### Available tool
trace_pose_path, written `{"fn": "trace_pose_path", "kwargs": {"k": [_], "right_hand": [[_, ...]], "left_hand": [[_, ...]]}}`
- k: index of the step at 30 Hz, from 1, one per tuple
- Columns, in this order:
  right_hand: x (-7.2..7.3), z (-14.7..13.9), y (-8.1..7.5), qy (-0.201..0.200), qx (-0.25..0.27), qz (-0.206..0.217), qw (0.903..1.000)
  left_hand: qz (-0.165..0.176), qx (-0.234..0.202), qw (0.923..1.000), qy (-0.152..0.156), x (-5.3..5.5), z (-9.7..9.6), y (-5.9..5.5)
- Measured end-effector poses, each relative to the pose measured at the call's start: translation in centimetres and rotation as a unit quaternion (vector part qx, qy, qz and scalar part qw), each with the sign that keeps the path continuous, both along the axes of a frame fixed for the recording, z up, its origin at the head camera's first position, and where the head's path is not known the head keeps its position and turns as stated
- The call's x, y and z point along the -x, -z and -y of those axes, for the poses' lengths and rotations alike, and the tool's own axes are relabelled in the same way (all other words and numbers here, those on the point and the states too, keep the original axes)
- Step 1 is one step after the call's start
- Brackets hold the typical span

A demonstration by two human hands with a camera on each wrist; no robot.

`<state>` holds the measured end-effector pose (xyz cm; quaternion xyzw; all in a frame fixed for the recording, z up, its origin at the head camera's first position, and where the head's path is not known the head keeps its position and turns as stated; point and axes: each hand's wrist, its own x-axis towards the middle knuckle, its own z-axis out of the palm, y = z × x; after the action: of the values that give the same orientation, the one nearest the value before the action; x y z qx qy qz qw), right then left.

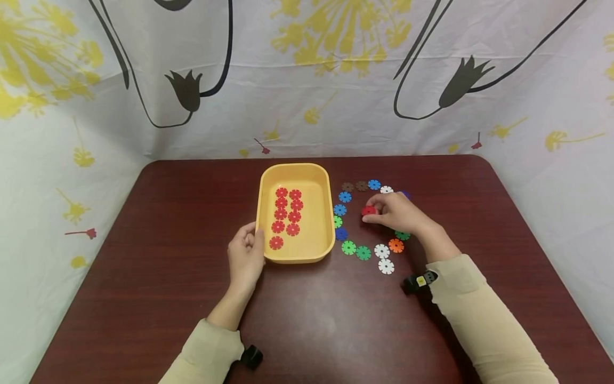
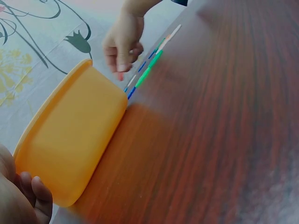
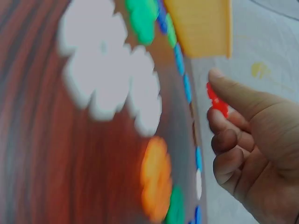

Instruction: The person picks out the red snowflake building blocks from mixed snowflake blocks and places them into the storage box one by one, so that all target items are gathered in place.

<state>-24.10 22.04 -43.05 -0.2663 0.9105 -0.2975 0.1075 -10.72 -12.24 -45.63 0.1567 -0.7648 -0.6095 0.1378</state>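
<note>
A yellow plastic tray (image 1: 315, 213) stands mid-table, with several red notched plastic discs (image 1: 280, 214) lying in it in two columns. At its left side my left hand (image 1: 246, 255) grips the rim, the thumb at the edge and some fingers curled against the outer wall. My right hand (image 1: 399, 213) pinches a red notched disc (image 3: 217, 100) between thumb and fingers, raised over the table to the right of the tray. Below and around that hand, several coloured discs form a ring on the table, among them a light blue disc (image 1: 345, 197) and an orange disc (image 1: 396, 245). The hand hides part of the ring.
Two white discs (image 1: 386, 266) lie at the ring's near side, one in front of the other. Brown discs (image 1: 361, 185) sit at its far side. The dark wooden table (image 1: 192, 213) is backed by a patterned cloth (image 1: 297, 106).
</note>
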Motion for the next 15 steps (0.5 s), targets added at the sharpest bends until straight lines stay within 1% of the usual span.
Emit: {"fn": "trace_pose_path", "kwargs": {"k": [6, 9, 12, 15], "right_hand": [[-0.5, 3.4, -1.7, -0.017, 0.048, -0.028, 0.9983], [-0.9, 5.1, -2.4, -0.034, 0.067, -0.044, 0.9962], [-1.3, 7.0, -2.8, -0.061, 0.086, -0.078, 0.9914], [-1.8, 8.8, -3.0, -0.086, 0.09, -0.111, 0.986]], "left_hand": [[-0.003, -0.006, 1.0, -0.002, 0.1, -0.1, -0.1], [-0.002, -0.006, 1.0, 0.001, 0.0, 0.0, 0.0], [-0.003, -0.003, 1.0, 0.003, 0.0, 0.0, -0.1], [-0.008, 0.0, 1.0, 0.004, 0.0, 0.1, -0.1]]}}
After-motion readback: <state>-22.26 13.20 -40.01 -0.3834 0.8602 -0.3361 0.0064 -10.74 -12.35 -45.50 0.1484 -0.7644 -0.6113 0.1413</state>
